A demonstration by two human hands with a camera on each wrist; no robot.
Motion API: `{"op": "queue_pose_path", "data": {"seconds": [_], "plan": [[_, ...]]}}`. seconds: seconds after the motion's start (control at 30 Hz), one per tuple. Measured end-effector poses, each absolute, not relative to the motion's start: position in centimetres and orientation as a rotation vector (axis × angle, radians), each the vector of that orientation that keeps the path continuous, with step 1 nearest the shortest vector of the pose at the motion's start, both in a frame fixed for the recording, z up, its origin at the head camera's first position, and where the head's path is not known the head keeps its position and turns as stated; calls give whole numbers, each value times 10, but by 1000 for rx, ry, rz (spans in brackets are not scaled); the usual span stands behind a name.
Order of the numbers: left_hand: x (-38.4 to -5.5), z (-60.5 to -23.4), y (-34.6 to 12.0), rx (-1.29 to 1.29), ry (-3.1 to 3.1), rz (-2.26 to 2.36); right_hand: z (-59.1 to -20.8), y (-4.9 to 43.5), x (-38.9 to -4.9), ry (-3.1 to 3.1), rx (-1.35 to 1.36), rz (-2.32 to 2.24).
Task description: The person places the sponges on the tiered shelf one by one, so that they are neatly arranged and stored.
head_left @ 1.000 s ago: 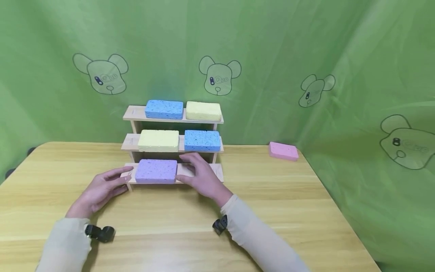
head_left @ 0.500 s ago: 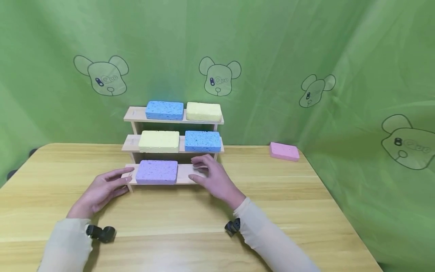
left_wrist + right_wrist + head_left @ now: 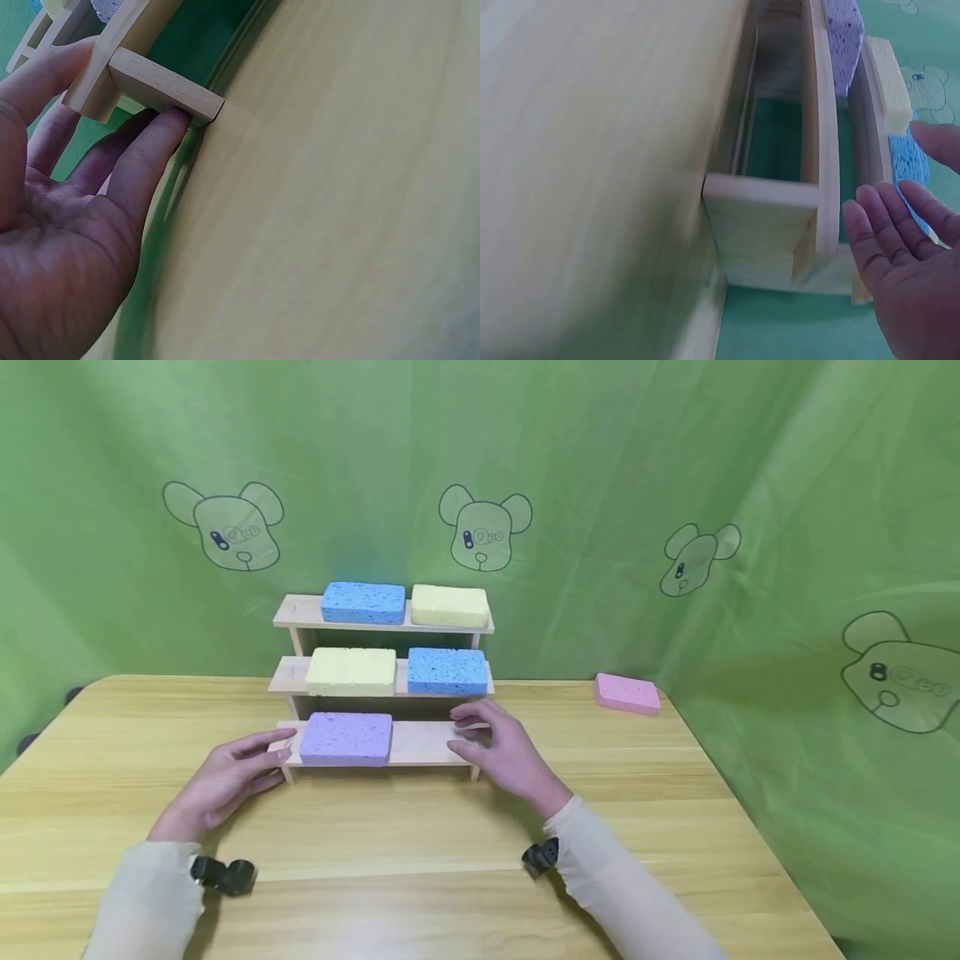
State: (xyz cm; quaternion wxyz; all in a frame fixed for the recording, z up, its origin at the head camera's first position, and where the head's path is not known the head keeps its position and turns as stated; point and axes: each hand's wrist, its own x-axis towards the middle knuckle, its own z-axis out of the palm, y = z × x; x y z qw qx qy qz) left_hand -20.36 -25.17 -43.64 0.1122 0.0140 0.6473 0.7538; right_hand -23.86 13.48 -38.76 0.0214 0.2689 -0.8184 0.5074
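A three-tier wooden display shelf point(image 3: 429, 743) stands on the table. My left hand point(image 3: 228, 777) holds its lower left end; in the left wrist view the fingers point(image 3: 154, 150) touch the bottom board and its leg. On the bottom tier lies a purple sponge point(image 3: 347, 739), a little right of that hand. My right hand point(image 3: 510, 752) is at the right end of the bottom tier, fingers apart and holding nothing. The middle tier carries a yellow sponge point(image 3: 351, 672) and a blue sponge point(image 3: 447, 671). Another blue sponge point(image 3: 363, 602) and another yellow sponge point(image 3: 450, 606) lie on top.
A pink sponge point(image 3: 627, 693) lies at the back right corner of the wooden table point(image 3: 360, 893). Green curtains point(image 3: 585, 468) printed with bear heads hang behind and to the right. Each wrist wears a small black camera point(image 3: 225, 875).
My right hand has moved right, away from the purple sponge to the bottom tier's right end. The left hand and the sponges have stayed in place.
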Motion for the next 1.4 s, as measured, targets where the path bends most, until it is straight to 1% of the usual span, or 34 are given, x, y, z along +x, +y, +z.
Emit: {"op": "queue_pose_path", "data": {"seconds": [0.23, 0.4, 0.63, 1.07, 1.33, 1.4], "plan": [[-204, -435, -251, 57, 1928, 2199, -382, 156, -243, -2495, 874, 1576], [-204, -434, -251, 55, 1926, 2198, -379, 171, -245, -2488, 844, 1610], [-205, -435, -252, 45, 1923, 2199, -350, 181, -227, -2533, 780, 1550], [-201, -435, -252, 8, 1909, 2211, -353, 214, -233, -2572, 628, 1522], [-203, -435, -252, 19, 1942, 2182, -376, 253, -258, -2572, 607, 1519], [-204, -435, -252, 27, 1946, 2177, -376, 261, -260, -2569, 607, 1520]]}}
